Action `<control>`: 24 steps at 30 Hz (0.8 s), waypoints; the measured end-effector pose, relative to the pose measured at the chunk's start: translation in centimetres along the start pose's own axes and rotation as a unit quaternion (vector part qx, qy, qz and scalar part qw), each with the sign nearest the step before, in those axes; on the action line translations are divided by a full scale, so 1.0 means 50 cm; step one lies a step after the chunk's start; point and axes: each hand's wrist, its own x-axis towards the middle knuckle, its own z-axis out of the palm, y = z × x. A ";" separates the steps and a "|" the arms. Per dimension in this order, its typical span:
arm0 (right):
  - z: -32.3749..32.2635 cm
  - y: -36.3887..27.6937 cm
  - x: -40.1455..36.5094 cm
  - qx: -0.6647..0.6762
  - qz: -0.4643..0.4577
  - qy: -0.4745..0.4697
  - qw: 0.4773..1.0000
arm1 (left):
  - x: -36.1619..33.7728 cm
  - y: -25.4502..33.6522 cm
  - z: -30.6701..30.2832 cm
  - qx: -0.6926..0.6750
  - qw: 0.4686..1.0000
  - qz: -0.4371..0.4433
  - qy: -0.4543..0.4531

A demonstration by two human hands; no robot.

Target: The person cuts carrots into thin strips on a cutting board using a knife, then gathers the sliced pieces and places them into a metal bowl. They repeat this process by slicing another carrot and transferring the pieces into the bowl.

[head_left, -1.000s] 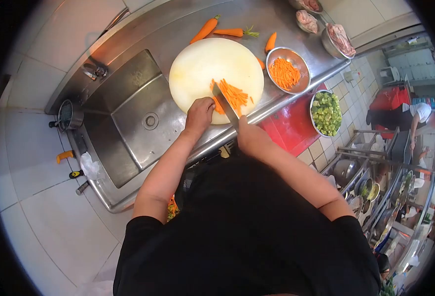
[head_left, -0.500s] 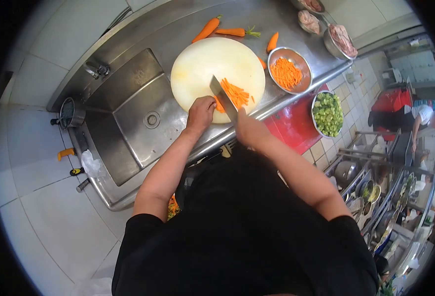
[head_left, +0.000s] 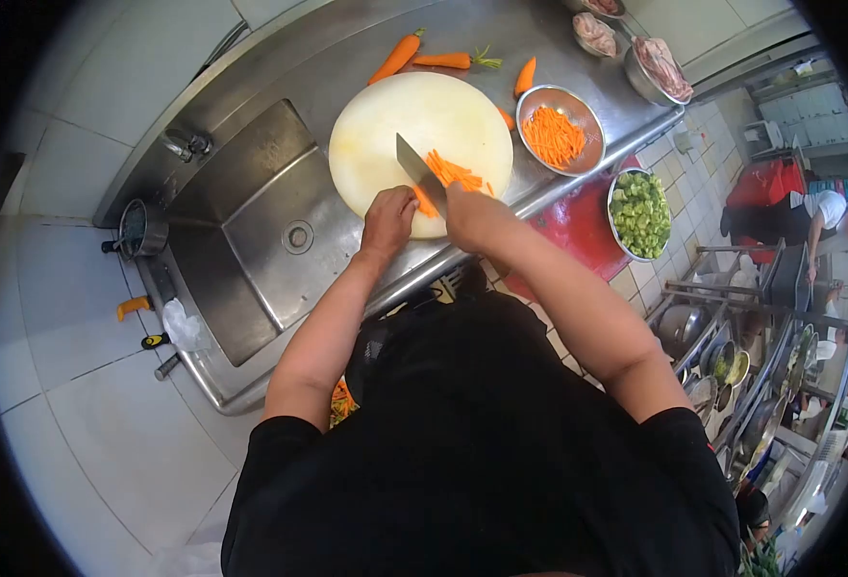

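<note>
On the round white cutting board point(head_left: 395, 115), the left hand point(head_left: 387, 219), its fingers curled and bunched, pinches a carrot piece point(head_left: 426, 203) at the board's near edge; its fingertips are hard to make out. The right hand point(head_left: 480, 219) is wrapped round the knife point(head_left: 412, 163), hiding the handle, the broad blade slanting over the board between carrot piece and carrot strips point(head_left: 451, 169). A dark patch with pale marks point(head_left: 462, 279), just below the board and partly covered by the black shirt point(head_left: 472, 413), could be lettering or pattern; I cannot tell. Right of the board stands a metal bowl point(head_left: 592, 120) of carrot strips, and a carrot end point(head_left: 506, 117) peeps out, mostly hidden, between them. Beyond the board's far edge lie two leafy-topped carrots point(head_left: 448, 60). Far right of the board, shelves point(head_left: 722, 317) carry pans too small and blurred for any labels to be read.
</note>
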 end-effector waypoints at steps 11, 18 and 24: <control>0.017 0.007 -0.004 0.014 -0.010 0.009 1.000 | -0.001 0.004 -0.002 0.024 0.998 0.049 0.018; 0.095 0.042 -0.037 0.017 0.017 -0.008 1.000 | -0.003 0.010 -0.007 0.020 0.999 0.037 0.017; -0.014 -0.011 -0.023 0.014 0.000 -0.026 1.000 | 0.000 0.004 -0.007 0.017 0.999 0.044 0.011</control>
